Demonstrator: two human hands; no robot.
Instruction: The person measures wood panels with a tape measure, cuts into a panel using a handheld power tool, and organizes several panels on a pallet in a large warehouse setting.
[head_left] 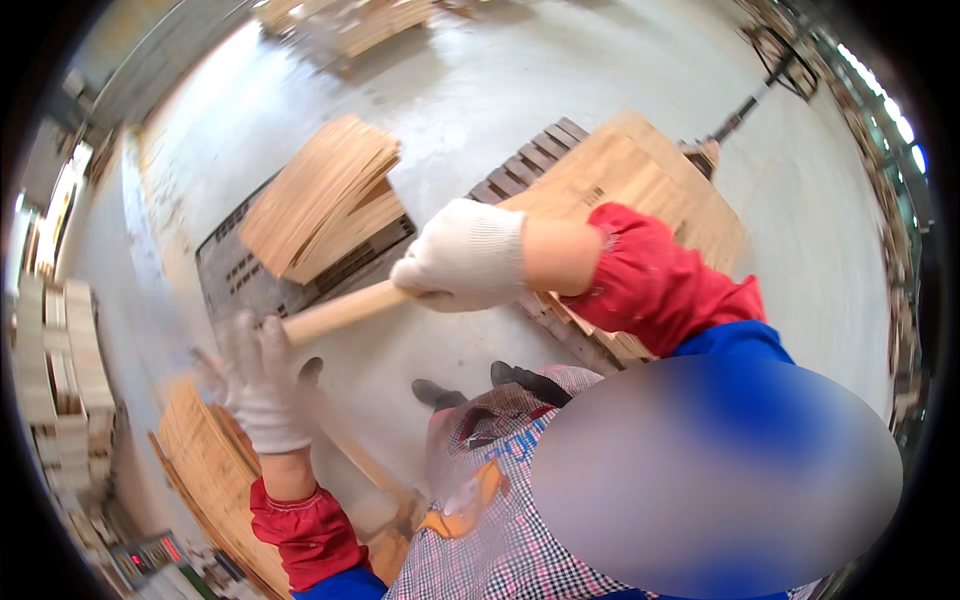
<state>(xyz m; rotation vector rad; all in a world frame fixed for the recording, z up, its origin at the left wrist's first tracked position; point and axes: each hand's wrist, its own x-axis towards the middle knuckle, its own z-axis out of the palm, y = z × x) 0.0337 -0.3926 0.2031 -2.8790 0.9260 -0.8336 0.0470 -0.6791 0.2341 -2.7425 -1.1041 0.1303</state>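
My right hand [462, 255], in a white knit glove, is closed round one end of a narrow, pale wooden board [345, 310]. The board slants down to the left, to my left hand [258, 385]. That hand is gloved too and blurred by motion, its fingers looking stretched and spread at the board's other end. Whether it presses on the wood is unclear. Beyond the board, a fanned stack of wooden panels [318, 195] rests on a dark pallet [232, 262]. Under my right forearm lies another stack of wide wooden panels [665, 165].
At lower left, close to my left forearm, stands a further wood panel stack [205, 450]. A slatted pallet [525, 160] shows beside the right stack. A pallet jack handle [745, 110] rises at upper right. More boards [65, 350] are piled at far left. My checked apron [500, 540] hangs below.
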